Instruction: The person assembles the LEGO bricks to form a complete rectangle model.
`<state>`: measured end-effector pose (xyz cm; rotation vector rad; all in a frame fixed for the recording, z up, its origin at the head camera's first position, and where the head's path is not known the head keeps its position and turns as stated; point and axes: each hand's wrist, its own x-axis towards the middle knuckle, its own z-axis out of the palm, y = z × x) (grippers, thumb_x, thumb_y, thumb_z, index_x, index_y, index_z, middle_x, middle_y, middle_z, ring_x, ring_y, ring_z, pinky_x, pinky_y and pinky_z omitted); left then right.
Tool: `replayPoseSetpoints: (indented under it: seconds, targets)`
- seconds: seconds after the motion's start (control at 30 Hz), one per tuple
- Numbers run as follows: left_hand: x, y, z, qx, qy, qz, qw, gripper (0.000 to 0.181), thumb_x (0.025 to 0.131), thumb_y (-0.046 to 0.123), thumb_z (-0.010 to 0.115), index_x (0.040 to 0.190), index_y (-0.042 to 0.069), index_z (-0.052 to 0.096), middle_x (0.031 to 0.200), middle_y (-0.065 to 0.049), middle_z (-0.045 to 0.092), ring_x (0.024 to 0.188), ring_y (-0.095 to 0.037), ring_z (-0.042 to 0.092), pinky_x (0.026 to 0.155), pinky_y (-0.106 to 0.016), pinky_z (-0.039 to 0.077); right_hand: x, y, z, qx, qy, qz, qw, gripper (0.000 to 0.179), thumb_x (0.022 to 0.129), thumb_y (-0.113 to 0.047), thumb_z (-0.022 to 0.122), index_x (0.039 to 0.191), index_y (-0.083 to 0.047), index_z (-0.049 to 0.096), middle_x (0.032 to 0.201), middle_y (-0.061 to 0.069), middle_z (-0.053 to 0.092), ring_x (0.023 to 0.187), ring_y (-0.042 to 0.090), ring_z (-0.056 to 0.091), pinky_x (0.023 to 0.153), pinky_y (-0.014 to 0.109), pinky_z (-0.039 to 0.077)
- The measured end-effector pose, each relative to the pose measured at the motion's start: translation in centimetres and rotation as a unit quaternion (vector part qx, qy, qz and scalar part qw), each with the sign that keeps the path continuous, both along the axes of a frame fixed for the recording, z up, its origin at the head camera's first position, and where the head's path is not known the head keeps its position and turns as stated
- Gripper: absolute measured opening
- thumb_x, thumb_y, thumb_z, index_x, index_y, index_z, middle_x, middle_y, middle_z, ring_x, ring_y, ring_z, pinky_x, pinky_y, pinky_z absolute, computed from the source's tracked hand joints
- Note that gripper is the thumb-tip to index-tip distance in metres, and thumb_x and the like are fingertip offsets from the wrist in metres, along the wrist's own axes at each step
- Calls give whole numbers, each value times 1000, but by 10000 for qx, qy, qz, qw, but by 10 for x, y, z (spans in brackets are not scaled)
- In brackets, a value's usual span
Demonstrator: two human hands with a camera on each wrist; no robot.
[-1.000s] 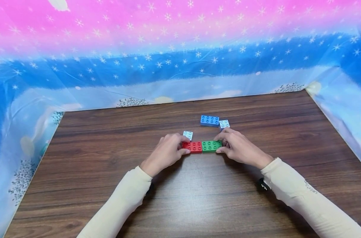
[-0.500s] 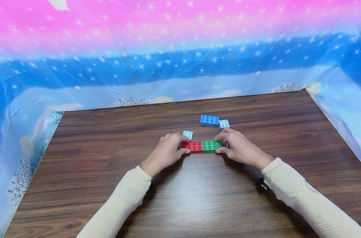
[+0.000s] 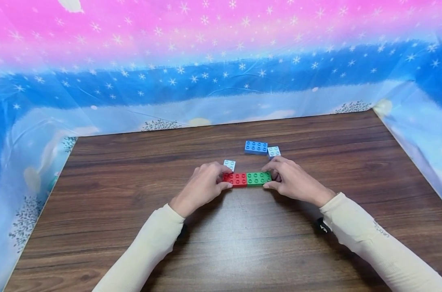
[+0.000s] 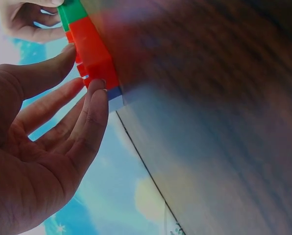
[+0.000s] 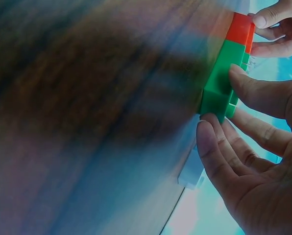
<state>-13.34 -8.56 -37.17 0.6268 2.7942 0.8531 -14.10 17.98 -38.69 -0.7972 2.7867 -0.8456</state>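
Note:
In the head view a red toy building brick (image 3: 240, 180) and a green toy building brick (image 3: 256, 179) lie end to end on the table, studs up, their short ends touching. My left hand (image 3: 203, 185) pinches the red brick at its left end between thumb and fingers. The right hand (image 3: 295, 181) grips the green brick's right end in the same manner. The left wrist view has the thumb on the long side of the red brick (image 4: 93, 51) and fingertips at its near end. In the right wrist view the thumb presses the green brick's (image 5: 218, 73) side.
Just behind the red brick sits a small white brick (image 3: 229, 163), partly covered by the left hand. Farther back, a blue brick (image 3: 256, 147) lies beside another small whitish brick (image 3: 274, 151), close to the right hand's knuckles. A patterned cloth (image 3: 221, 77) borders the wooden table (image 3: 221, 243).

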Motion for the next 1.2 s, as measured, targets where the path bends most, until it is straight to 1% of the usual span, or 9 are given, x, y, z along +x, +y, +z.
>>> replayPoseSetpoints:
  seconds: [0.23,0.37,0.5,0.6,0.7,0.83,1.0,1.2]
  targets:
    - [2,-8,6,-8,38,106,9999,32,90,12,78,121,6,73,116,-10,70,90,-17,73,82,-38,56,-2,1,10,49,-91,-87,9999,35,90,-18,80,119,-3,70,106,7,63,91,20,63,80,41,53]
    - [3,-14,9,-49,72,138,9999,33,91,11,78,122,4,72,117,-11,70,95,-21,72,84,-41,55,-6,3,17,50,59,-88,9999,35,90,-15,79,120,-1,70,110,11,65,92,22,64,80,43,53]
    - [2,-18,10,19,85,149,9999,34,92,12,76,125,2,70,118,-12,70,101,-22,72,87,-43,55,-12,2,24,52,234,-137,9996,36,91,-15,79,121,1,69,113,13,65,92,25,62,76,42,51]
    - [1,-20,11,119,121,178,9997,33,95,13,74,125,1,69,117,-12,71,100,-21,72,86,-42,56,-18,1,29,85,357,-218,9991,38,91,-17,79,122,2,69,115,15,66,92,26,62,75,42,50]
    - [0,-23,12,165,192,242,9994,31,96,14,72,124,2,70,115,-12,73,96,-19,73,83,-41,56,-25,-1,34,73,424,-328,9985,41,91,-20,79,123,3,68,116,17,67,88,27,60,73,42,49]
    - [0,-26,12,169,207,347,9990,30,97,16,71,124,3,70,112,-10,74,94,-19,72,82,-41,55,-36,-3,36,59,411,-557,9976,44,90,-21,80,124,3,67,120,18,67,92,29,61,77,45,49]
    - [0,-28,13,155,194,429,9988,32,97,18,71,126,4,70,115,-11,73,97,-21,71,84,-42,56,-46,-7,36,141,350,-759,9964,48,90,-23,80,127,4,66,125,19,65,110,34,61,92,51,48]
    - [0,-30,14,104,266,473,9985,33,98,19,70,127,4,69,119,-13,72,99,-23,71,86,-44,56,-55,-12,32,63,202,-872,9960,53,90,-22,80,132,4,62,130,20,62,121,38,57,99,55,46]
